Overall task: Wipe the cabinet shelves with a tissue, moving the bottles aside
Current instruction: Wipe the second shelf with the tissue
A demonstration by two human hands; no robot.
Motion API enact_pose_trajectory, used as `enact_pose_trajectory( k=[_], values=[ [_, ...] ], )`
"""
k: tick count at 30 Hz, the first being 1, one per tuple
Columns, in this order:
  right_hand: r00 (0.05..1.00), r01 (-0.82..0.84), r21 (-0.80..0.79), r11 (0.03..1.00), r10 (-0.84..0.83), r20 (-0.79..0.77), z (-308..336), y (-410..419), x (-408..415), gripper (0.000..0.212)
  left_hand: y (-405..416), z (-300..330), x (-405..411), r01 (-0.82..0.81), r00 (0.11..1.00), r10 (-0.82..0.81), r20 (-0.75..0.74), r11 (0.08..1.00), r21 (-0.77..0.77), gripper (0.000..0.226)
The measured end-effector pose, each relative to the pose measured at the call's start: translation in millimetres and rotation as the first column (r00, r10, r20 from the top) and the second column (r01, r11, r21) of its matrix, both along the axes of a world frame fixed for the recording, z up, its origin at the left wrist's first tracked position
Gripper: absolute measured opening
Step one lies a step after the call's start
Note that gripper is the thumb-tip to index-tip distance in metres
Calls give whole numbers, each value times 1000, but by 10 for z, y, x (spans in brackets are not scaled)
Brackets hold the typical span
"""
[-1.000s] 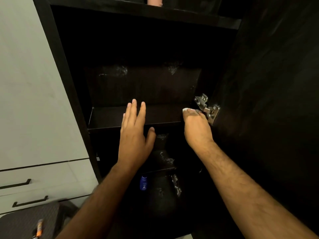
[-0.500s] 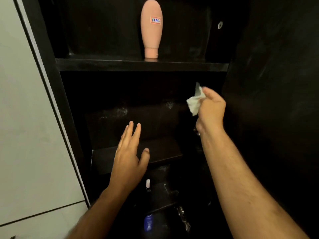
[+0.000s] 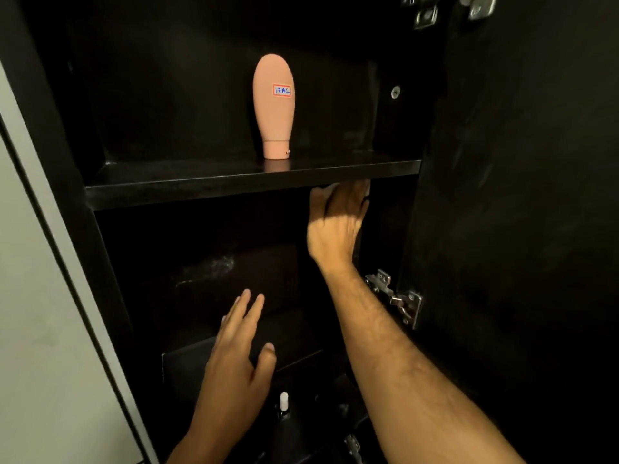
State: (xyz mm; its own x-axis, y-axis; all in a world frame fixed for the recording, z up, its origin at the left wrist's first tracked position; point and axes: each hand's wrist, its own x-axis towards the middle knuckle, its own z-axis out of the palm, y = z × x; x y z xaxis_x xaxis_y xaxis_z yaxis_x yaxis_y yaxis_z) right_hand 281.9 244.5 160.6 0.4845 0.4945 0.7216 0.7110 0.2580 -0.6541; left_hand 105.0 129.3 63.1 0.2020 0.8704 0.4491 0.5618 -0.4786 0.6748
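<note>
A pink bottle point(image 3: 274, 105) with a small label stands cap-down on the upper shelf point(image 3: 201, 187) of the dark cabinet. My right hand point(image 3: 336, 222) is raised just under that shelf's front edge, right of the bottle. Its fingers hold a tissue point(image 3: 330, 188), of which only a pale sliver shows at the fingertips. My left hand point(image 3: 239, 353) hovers lower down with straight fingers, holding nothing, in front of the middle shelf point(image 3: 187, 358). A dark bottle with a white cap point(image 3: 284, 401) stands below, between my forearms.
The open cabinet door point(image 3: 522, 229) fills the right side, with a metal hinge point(image 3: 395, 298) beside my right forearm and another hinge point(image 3: 425, 11) at the top. A white cupboard front point(image 3: 37, 313) borders the cabinet on the left. The back panel shows dusty smears point(image 3: 207, 267).
My right hand has risen with the tissue from the middle shelf's right end to the underside of the upper shelf. The view tilted upward. My left hand stayed open near the middle shelf.
</note>
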Motion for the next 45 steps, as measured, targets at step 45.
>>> enact_pose_trajectory(
  k=[45],
  values=[
    [913, 359, -623, 695, -124, 388, -661, -481, 294, 20, 63, -69, 34, 84, 996, -83, 25, 996, -28, 61]
  ],
)
